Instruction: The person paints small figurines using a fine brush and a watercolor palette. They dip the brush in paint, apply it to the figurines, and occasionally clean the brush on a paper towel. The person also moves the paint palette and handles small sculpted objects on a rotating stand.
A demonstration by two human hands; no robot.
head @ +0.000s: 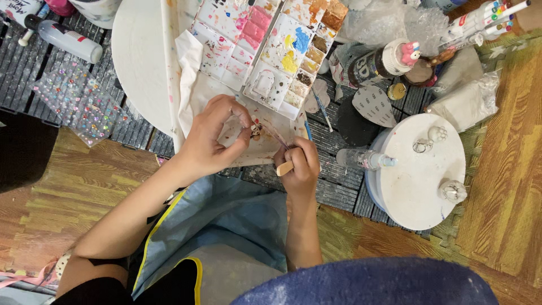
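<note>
While left hand pinches small figurine, right hand grips wooden-handled brush

A single head-worn camera looks almost straight down, close above the person's lap and forearms. It takes in the dark slatted mat, the paint palette ahead and wooden floor at the sides; tilt seems slight.

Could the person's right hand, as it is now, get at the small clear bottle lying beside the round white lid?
Probably yes: the right hand holds a wooden-handled brush, yet nothing lies between it and the bottle.
</note>
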